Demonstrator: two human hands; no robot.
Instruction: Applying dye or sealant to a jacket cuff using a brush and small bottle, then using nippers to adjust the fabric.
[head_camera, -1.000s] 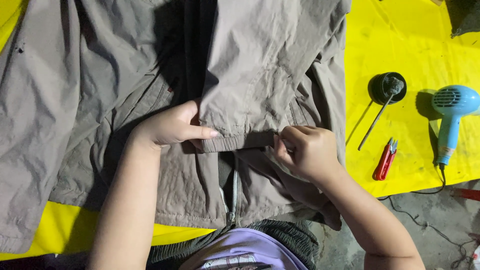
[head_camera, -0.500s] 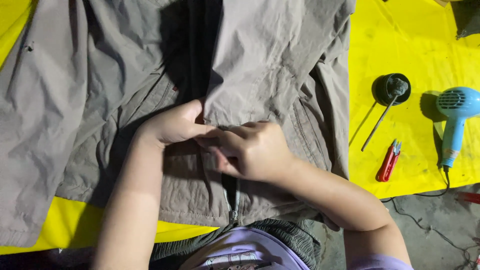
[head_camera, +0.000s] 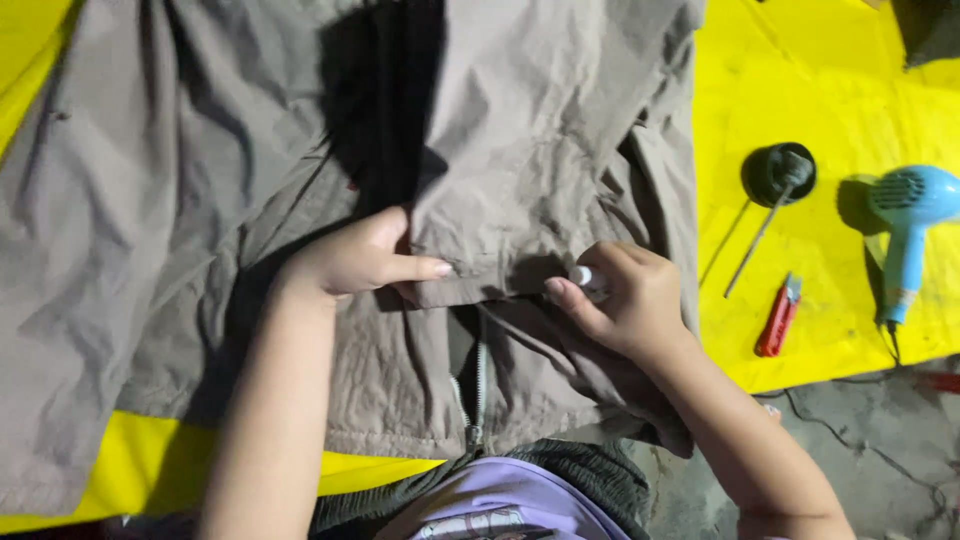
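So our right hand (head_camera: 625, 300) is clamped on a small white marker (head_camera: 583, 277), tip pointing left along the jacket (head_camera: 520, 180) hem; left hand (head_camera: 365, 262) presses flat beside it, fingers together.

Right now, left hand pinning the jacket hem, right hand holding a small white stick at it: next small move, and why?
Probably draw the white stick leftward along the hem edge toward the left hand. The right hand has its tip at the fold of the grey jacket, and the left hand presses that flap flat beside it.
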